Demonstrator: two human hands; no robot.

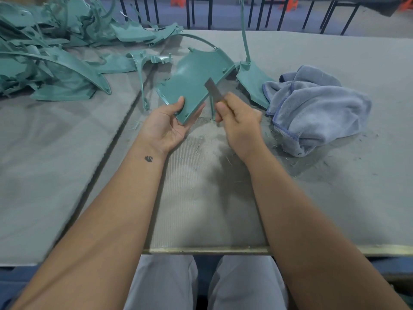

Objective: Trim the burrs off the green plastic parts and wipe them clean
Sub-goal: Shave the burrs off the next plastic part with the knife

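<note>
Your knees sit under the table edge (201,250) | left hand (166,123) pinches green part (192,79) at 12 o'clock, steadying it | right hand (237,118) grips blade (211,88) against its edge, likely trimming | cloth (312,108) at 2 o'clock, ready for wiping.

Green part (192,79) and blade (212,89) in hands (166,124)

Both bare forearms reached toward twelve o'clock; the left hand (166,126), palm up, pinched with thumb and fingers, while the right hand (238,121) curled in a tight grip.
</note>
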